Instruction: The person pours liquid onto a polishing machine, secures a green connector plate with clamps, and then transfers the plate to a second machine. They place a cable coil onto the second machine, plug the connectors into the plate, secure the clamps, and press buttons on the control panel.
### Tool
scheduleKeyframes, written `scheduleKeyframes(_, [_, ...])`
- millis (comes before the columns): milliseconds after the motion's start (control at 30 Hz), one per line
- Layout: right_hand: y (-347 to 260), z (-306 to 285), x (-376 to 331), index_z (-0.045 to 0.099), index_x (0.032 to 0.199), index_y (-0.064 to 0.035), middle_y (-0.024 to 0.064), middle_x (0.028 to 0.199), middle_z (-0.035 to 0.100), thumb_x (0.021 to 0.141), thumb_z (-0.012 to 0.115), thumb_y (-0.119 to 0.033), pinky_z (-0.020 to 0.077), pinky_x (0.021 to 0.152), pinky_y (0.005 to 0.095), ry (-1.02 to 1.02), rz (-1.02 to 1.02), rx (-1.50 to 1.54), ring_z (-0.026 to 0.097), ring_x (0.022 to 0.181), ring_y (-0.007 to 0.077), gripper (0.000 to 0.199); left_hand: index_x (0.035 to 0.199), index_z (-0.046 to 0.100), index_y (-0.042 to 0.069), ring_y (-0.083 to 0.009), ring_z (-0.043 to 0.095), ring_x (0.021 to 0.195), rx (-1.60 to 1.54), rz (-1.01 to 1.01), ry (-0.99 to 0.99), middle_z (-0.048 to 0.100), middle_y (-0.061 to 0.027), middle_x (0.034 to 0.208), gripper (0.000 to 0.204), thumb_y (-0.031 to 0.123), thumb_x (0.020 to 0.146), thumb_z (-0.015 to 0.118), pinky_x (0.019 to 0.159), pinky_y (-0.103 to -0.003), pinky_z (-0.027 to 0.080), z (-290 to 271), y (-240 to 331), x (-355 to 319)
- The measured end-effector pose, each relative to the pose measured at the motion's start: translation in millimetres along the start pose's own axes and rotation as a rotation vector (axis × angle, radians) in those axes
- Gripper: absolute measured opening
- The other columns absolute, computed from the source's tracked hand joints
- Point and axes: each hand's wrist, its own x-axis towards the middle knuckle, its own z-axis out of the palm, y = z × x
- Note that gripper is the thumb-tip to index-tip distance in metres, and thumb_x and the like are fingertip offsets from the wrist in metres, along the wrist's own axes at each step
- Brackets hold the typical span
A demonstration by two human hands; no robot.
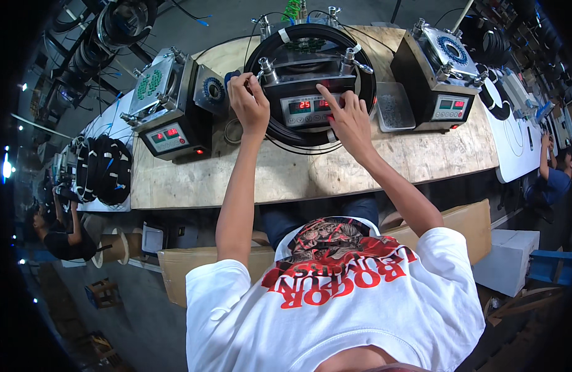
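At the middle of the bench stands a black machine with a silver-topped lid and a control panel (308,110) with red digits. A large coil of black cable (286,135) lies around it. My left hand (249,104) is raised beside the machine's left clamp post (268,69), its fingers curled together; whatever they hold, if anything, is hidden. Just beyond those fingers shows a small dark blue piece (231,76). My right hand (350,119) holds nothing. Its index finger stretches over the upper edge of the panel, the other fingers partly bent; whether it touches is unclear.
Similar machines stand at left (168,105) and right (438,74). A round blue-toothed fixture (213,90) leans by the left one. A clear tray (394,106) of small parts sits right of the coil. More cable coils (103,168) lie far left. Other people work at both sides.
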Motion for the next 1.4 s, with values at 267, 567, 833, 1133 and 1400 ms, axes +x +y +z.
scheduleKeyframes(267, [0.5,5.5,1.7,0.031,0.157,-0.0322,0.0081,0.094,0.045,0.082,0.066,-0.003,0.0361,0.078,0.037,0.027,0.004,-0.056,0.047,0.089,0.0249,0.088,0.103,0.052,0.001,-0.0336,0.053,0.079,0.01,-0.012,0.004,0.053,-0.0152,0.087,0.009,0.009,0.099,0.055,0.073,-0.045,0.043,1.6,0.9,0.2])
scheduleKeyframes(567, [-5.6,4.8,-1.0,0.025,0.159,-0.0368,0.008,0.099,0.047,0.083,0.073,-0.006,0.0348,0.08,0.037,-0.039,0.037,-0.106,0.048,0.094,0.0246,0.095,0.103,0.054,0.001,-0.0329,0.054,0.08,0.003,-0.031,0.009,0.056,-0.014,0.088,0.009,0.008,0.098,0.057,0.075,-0.044,0.043,0.5,1.9,-1.5])
scheduleKeyframes(833, [2.9,-8.8,-4.6,0.05,0.145,-0.022,0.0085,0.095,0.049,0.083,0.069,0.001,0.0434,0.074,0.0355,0.18,0.099,0.65,0.051,0.083,0.0257,0.069,0.11,0.057,-0.001,-0.0174,0.054,0.079,-0.072,-0.157,-0.031,0.056,-0.0081,0.092,0.02,0.016,0.1,0.061,0.07,-0.032,0.045,-9.4,2.1,-3.9])
scheduleKeyframes(1133, [64.8,9.4,33.8,0.057,0.109,0.0074,0.0159,0.083,0.053,0.11,0.039,-0.03,0.043,0.071,0.0365,0.466,0.489,0.806,0.043,0.074,0.0217,0.042,0.111,0.059,-0.007,-0.0172,0.051,0.091,-0.488,-0.733,0.09,0.057,-0.0077,0.1,0.053,0.044,0.107,0.045,0.089,-0.031,0.042,10.0,-30.2,-20.7])
scheduleKeyframes(1400, [80.2,20.1,51.6,0.047,0.085,0.0047,0.0101,0.066,0.037,0.11,0.033,-0.039,0.0337,0.061,0.0399,0.419,0.566,0.831,0.032,0.066,0.0182,0.053,0.125,0.061,-0.012,-0.0119,0.051,0.1,-0.442,-0.861,-0.125,0.065,-0.0068,0.107,0.062,0.046,0.106,0.049,0.096,-0.027,0.039,-3.2,-7.1,-14.8])
